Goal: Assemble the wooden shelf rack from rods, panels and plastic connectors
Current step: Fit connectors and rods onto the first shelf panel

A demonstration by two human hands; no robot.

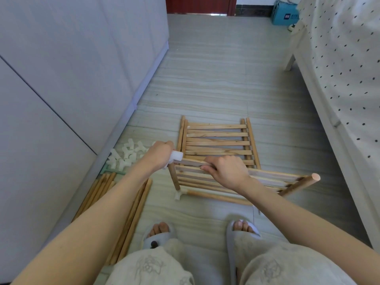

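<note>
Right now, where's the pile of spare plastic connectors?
In the head view, the white connectors lie on the floor at left, against the cabinet base, just beyond the left hand and above the loose rods.

Connectors (127,154) left of stacked panels (216,140)

head cam | faces forward and down | close over both forearms | floor (216,79) beyond
</note>
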